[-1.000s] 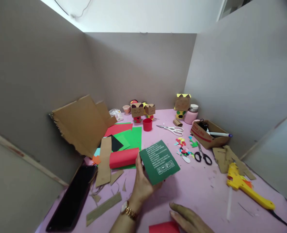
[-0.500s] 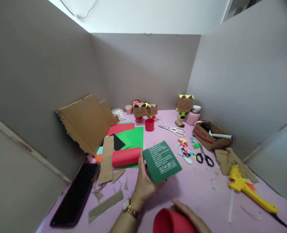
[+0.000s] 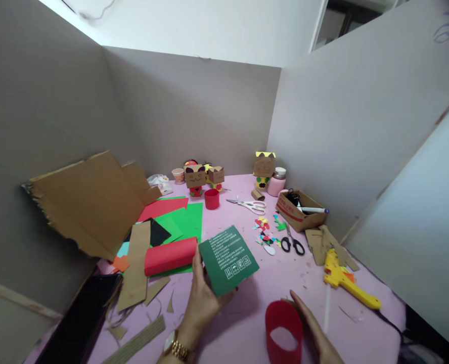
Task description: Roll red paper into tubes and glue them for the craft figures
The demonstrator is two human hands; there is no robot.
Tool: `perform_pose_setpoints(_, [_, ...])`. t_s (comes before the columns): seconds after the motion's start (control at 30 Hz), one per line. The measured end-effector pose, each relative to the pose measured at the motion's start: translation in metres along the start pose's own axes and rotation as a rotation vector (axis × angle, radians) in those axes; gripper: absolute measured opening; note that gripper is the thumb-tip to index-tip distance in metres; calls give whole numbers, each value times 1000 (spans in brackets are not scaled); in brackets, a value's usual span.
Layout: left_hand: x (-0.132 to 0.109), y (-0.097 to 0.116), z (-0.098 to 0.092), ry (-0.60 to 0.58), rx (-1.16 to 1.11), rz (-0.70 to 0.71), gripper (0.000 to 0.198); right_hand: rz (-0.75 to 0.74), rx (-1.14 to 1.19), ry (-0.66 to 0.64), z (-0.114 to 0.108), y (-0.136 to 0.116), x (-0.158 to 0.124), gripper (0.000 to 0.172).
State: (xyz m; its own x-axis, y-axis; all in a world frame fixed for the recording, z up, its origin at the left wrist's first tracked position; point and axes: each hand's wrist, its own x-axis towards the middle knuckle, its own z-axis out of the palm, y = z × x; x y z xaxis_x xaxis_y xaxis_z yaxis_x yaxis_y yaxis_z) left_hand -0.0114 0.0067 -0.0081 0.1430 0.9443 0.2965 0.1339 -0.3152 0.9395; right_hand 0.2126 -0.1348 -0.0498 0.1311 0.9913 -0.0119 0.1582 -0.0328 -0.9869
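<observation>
My left hand (image 3: 205,299), with a gold watch on the wrist, grips a green cardboard box (image 3: 229,260) from below and the left. Its printed face shows white text and symbols. Low in the view, a red paper tube (image 3: 273,323) has its open end up, with pink table visible through it. My right hand (image 3: 311,323) lies along the tube's right side, fingers stretched out straight; its thumb is hidden. Left of the box, a rolled red paper (image 3: 171,256) rests on green sheets (image 3: 194,218).
A yellow glue gun (image 3: 348,280), black-handled scissors (image 3: 293,243) and an open cardboard box (image 3: 300,212) are at the right. Cat-faced paper figures (image 3: 196,177) stand at the back near white scissors (image 3: 251,206). A cardboard sheet (image 3: 88,202) and black phone (image 3: 78,321) are at left.
The view has turned right. My right hand and the red tube have moved right and away from me, and the tube has tipped more upright. The left hand still holds the green box.
</observation>
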Motion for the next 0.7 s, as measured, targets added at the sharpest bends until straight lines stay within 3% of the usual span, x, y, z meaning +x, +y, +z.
perform_pose_setpoints(0.1, [0, -2, -1, -4, 30, -16, 114, -93, -17, 15, 6, 15, 1, 115])
perform_pose_setpoints(0.2, [-1, -6, -1, -1, 45, -31, 116, -136, -24, 22, 10, 24, 2, 111])
perform_pose_setpoints(0.33, [-1, -8, -1, 0, 17, -28, 116, 15, 79, 68, 11, 11, 0, 98])
perform_pose_setpoints(0.43, [-1, -8, 0, -4, 45, 4, 116, 153, 421, 42, 11, -8, 0, 95])
perform_pose_setpoints(0.57, [0, -11, 0, 5, 61, 6, 118, 407, 850, -106, 11, -30, 10, 53])
perform_pose_setpoints(0.7, [0, -13, 0, 10, 82, -5, 120, 448, 990, -327, 16, -39, 16, 54])
